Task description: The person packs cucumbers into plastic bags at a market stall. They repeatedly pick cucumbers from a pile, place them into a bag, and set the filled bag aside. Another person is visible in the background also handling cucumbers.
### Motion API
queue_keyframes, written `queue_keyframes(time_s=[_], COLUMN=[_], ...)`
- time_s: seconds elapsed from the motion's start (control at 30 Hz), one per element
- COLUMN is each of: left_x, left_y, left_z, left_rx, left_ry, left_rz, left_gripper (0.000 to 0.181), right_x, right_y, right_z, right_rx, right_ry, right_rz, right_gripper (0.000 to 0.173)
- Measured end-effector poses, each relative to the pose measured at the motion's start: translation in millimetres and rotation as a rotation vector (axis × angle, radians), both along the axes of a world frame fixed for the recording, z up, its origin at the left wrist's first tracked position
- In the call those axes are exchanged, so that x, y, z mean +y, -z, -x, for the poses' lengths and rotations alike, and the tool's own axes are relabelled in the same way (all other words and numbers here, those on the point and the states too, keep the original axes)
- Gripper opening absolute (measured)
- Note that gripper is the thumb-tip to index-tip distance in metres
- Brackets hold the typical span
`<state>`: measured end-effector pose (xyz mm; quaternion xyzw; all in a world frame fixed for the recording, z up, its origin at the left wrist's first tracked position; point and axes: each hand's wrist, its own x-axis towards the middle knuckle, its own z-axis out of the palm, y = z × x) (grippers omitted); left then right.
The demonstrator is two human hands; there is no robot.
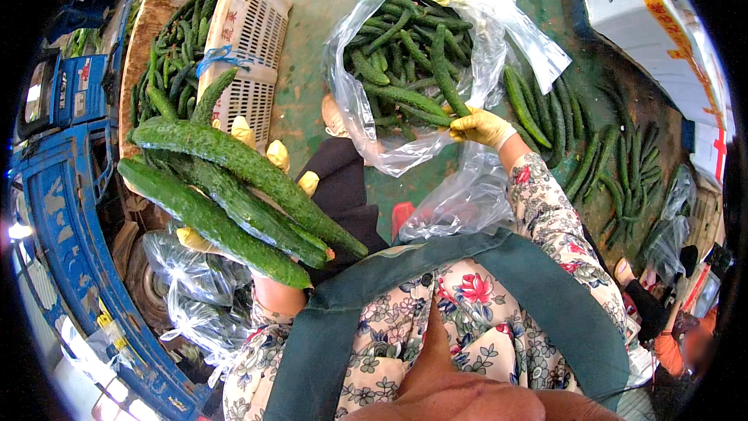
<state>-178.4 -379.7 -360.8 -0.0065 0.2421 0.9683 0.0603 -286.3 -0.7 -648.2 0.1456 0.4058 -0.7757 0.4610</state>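
Observation:
My left hand [277,155], in a yellow glove, carries a bundle of several long green cucumbers [234,175]. Its fingertips show past one side of them and the thumb past the other; the palm is hidden. My right hand [479,127], gloved the same way, is at the near edge of a clear plastic bag [350,111]. It grips the lower end of a cucumber [445,73] that lies on top of the bag's contents. Many small bumpy cucumbers [403,41] fill this bag, whose mouth is spread wide.
A white plastic crate [251,35] stands at upper left, beside more cucumbers [181,64]. Loose cucumbers [546,111] lie on the green floor at right, near white foam boxes [648,29]. A blue truck [64,204] stands left; filled plastic bags [198,280] sit nearby. A person [672,351] is at lower right.

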Motion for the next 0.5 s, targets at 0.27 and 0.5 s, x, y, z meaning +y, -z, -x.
queue_keyframes(time_s=[0.27,0.5], left_x=[7,15], left_y=[-1,-5], left_z=[-3,16], left_rx=[-0.010,-0.005], left_ry=[0.007,-0.011], left_rz=[0.003,0.011], left_gripper=[0.082,0.081], right_x=[-13,-25], right_y=[28,16], right_z=[23,43], right_rx=[0.189,0.160], right_ry=[-0.022,-0.089], right_rz=[-0.275,-0.426], right_gripper=[0.025,0.027])
